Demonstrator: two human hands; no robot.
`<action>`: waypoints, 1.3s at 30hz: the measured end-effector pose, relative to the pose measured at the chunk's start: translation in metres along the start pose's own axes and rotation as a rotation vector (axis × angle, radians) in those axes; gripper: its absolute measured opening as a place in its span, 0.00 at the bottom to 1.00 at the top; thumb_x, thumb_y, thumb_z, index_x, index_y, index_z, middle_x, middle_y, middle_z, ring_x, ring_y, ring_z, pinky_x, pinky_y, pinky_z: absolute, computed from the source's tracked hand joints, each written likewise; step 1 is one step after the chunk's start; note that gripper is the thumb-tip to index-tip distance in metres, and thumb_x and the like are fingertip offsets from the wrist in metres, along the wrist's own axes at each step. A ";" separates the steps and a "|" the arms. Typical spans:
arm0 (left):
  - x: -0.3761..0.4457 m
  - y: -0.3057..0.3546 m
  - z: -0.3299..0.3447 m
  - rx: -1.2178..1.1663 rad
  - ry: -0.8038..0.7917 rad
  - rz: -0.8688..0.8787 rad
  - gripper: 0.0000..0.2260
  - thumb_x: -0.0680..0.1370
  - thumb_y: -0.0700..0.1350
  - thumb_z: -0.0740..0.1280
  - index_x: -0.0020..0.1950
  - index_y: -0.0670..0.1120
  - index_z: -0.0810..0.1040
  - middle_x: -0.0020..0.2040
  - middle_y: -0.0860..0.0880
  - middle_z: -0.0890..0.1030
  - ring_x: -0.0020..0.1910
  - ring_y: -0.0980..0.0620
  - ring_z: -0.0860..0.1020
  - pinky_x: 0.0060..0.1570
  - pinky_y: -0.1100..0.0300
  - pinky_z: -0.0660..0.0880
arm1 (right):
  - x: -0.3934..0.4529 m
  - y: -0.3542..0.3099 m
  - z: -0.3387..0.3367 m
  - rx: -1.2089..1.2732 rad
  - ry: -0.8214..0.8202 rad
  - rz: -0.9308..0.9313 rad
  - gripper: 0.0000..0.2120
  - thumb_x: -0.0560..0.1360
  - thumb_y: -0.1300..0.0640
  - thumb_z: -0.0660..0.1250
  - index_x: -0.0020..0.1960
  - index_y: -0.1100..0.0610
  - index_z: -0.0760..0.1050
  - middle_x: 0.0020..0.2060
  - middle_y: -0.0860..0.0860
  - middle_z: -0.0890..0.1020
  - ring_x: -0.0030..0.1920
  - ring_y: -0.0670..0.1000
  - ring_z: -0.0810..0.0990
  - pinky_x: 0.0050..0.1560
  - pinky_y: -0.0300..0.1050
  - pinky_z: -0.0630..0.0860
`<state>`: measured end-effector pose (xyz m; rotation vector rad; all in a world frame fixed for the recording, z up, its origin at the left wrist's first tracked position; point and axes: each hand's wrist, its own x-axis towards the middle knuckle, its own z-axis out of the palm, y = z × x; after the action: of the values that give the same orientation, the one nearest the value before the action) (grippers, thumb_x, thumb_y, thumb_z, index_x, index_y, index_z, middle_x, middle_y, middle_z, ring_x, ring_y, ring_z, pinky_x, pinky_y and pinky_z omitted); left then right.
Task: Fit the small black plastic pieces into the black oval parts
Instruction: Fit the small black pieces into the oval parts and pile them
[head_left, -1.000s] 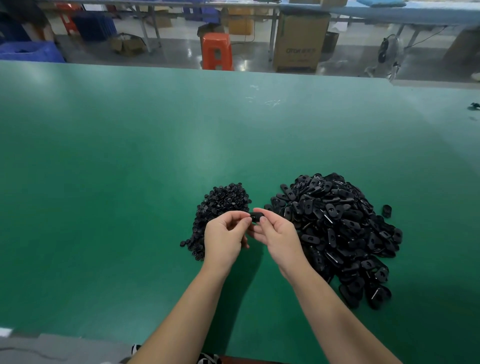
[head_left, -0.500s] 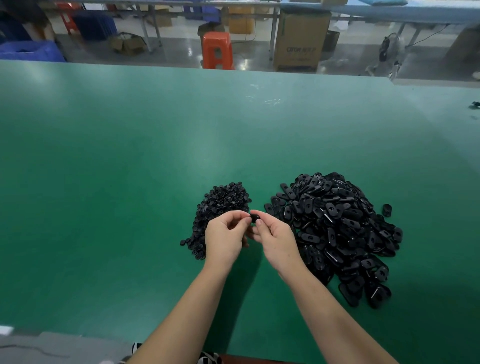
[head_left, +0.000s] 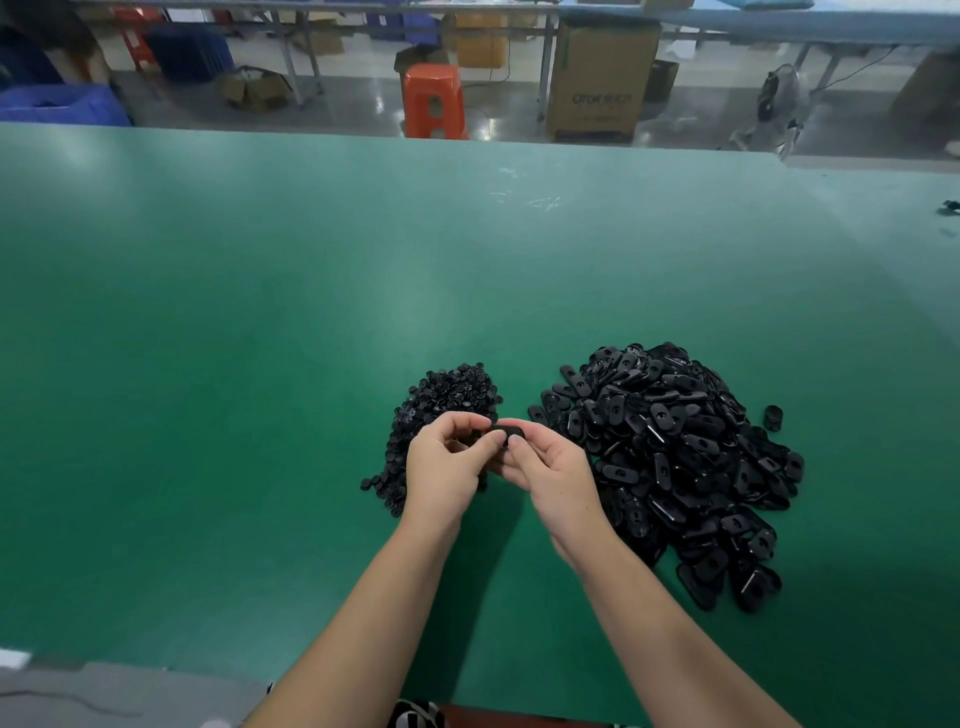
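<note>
A wide green table (head_left: 260, 312) fills most of the view; small white scuffs (head_left: 540, 200) mark its far part, and a small dark object (head_left: 949, 207) lies near its right edge. Beyond the table, an orange plastic stool (head_left: 435, 101) stands on the grey floor; to its right stands a large cardboard box (head_left: 600, 78) with print on the side; a blue crate (head_left: 62, 106) is at far left; a floor fan (head_left: 779, 104) stands at right; an open carton (head_left: 257, 88) lies behind.
</note>
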<state>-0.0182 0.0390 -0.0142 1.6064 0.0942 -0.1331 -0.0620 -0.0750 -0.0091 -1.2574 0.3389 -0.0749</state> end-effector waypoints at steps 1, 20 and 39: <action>0.000 0.001 0.000 -0.046 -0.025 -0.032 0.08 0.73 0.37 0.77 0.48 0.48 0.85 0.45 0.41 0.84 0.39 0.53 0.77 0.33 0.66 0.75 | 0.000 -0.002 0.000 0.017 -0.009 0.001 0.11 0.83 0.68 0.60 0.56 0.60 0.80 0.46 0.54 0.88 0.50 0.51 0.87 0.49 0.38 0.82; 0.001 0.001 -0.003 0.082 -0.198 -0.068 0.05 0.77 0.37 0.73 0.47 0.45 0.88 0.40 0.47 0.87 0.39 0.54 0.83 0.41 0.61 0.78 | 0.007 -0.009 -0.014 -0.168 -0.064 0.022 0.08 0.83 0.69 0.58 0.53 0.61 0.75 0.40 0.56 0.85 0.38 0.48 0.87 0.42 0.39 0.83; 0.001 -0.006 0.000 -0.010 -0.162 -0.094 0.05 0.76 0.37 0.74 0.45 0.47 0.87 0.41 0.45 0.87 0.41 0.50 0.85 0.39 0.62 0.77 | 0.010 -0.005 -0.011 -0.170 -0.046 0.035 0.09 0.82 0.71 0.60 0.54 0.62 0.76 0.46 0.60 0.85 0.43 0.49 0.87 0.46 0.42 0.84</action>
<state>-0.0181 0.0394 -0.0204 1.5756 0.0448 -0.3345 -0.0552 -0.0897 -0.0091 -1.4185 0.3328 0.0135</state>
